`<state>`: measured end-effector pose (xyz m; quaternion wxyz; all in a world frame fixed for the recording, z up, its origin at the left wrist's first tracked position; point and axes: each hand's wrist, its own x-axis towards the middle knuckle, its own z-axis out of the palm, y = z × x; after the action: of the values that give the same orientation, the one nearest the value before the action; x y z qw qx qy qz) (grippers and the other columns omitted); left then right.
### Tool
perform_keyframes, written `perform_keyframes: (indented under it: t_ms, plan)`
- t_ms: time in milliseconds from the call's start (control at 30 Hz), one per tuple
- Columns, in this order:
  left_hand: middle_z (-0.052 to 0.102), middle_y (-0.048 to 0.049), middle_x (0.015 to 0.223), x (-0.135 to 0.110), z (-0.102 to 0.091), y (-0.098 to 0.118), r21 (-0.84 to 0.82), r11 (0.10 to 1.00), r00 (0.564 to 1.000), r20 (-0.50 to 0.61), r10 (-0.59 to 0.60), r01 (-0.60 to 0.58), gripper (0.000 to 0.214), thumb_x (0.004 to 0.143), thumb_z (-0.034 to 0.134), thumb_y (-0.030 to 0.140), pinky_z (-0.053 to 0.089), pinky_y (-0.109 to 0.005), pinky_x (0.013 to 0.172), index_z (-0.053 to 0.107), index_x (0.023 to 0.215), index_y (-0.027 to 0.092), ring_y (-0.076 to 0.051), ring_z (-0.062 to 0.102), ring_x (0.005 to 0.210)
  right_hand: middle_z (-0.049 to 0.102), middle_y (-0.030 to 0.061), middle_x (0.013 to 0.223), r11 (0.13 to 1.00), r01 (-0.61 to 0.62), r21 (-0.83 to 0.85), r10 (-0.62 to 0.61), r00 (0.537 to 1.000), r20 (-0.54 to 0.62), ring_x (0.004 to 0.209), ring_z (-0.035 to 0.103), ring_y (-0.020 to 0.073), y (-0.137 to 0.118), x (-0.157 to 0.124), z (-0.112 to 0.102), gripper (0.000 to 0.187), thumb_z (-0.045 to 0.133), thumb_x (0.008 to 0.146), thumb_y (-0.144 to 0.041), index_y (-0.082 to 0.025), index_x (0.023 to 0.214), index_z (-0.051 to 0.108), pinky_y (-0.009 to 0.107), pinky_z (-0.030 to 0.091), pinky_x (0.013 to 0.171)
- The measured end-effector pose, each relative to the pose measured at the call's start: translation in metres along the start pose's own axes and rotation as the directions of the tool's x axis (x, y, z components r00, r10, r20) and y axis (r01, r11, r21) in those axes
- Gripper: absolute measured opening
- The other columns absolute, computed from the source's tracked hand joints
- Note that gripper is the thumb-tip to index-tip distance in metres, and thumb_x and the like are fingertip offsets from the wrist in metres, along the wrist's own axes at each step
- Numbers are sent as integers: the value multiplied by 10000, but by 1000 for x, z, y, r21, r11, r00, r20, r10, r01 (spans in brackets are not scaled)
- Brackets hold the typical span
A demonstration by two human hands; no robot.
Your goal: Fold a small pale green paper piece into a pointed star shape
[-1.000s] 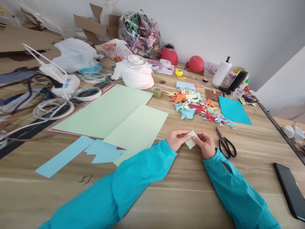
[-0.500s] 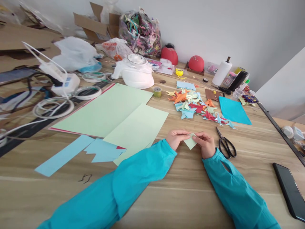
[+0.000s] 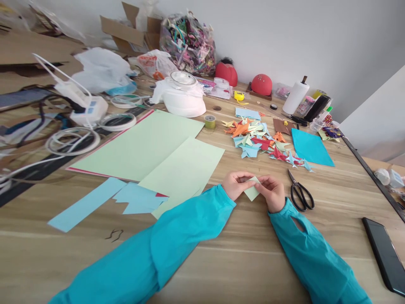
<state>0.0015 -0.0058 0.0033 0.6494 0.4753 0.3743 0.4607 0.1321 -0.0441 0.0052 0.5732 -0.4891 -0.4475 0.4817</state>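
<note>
While the left hand (image 3: 234,185) is pinching green paper (image 3: 252,194), the right hand (image 3: 274,194) is gripping it too.
Between them, one corner (image 3: 252,199) is pointing toward the sleeves (image 3: 190,221).

Craft workspace, scissors (image 3: 296,185), paper sheets (image 3: 186,166), folded paper figures (image 3: 261,143)

Left hand (image 3: 236,185) and right hand (image 3: 272,193) nearly meet, thumbs angled inward, both pinching; teal-sleeved left forearm (image 3: 186,223) slants rightward, teal-sleeved right forearm (image 3: 311,245) slants leftward!
</note>
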Motion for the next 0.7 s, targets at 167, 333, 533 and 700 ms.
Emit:
perform_keyframes:
  t_ms: [167,333,533,700]
  plan:
    - [675,-40,687,1,0,0,-13,1000,1000,19,-6,6,280,474,747,243,473,-274,638,671,713,119,-152,591,651,643,-19,564,1000,12,9,-12,1000,3,482,561,116,-1,0,1,163,721,579,-256,-178,680,619,223,453,423]
    - [667,-34,670,2,0,-3,-18,1000,999,35,-17,18,238,495,739,246,466,-276,643,678,690,125,-147,580,646,643,-16,556,999,47,1,-47,999,-3,464,547,114,0,1,0,142,714,589,-254,-182,683,636,224,441,406]
    - [639,-28,634,4,-4,-5,-52,999,998,55,17,-14,126,512,722,203,458,-278,636,696,619,143,-154,572,653,656,-10,568,1000,31,-7,-31,1000,-2,472,550,117,2,1,-1,97,714,590,-244,-194,661,671,234,449,420]
    - [647,-30,656,7,-5,-9,-115,992,998,45,-43,48,144,501,724,187,464,-295,657,707,639,149,-159,585,656,666,-10,579,997,-35,63,37,999,-34,480,556,124,6,3,-3,98,719,580,-243,-203,661,679,236,447,418]
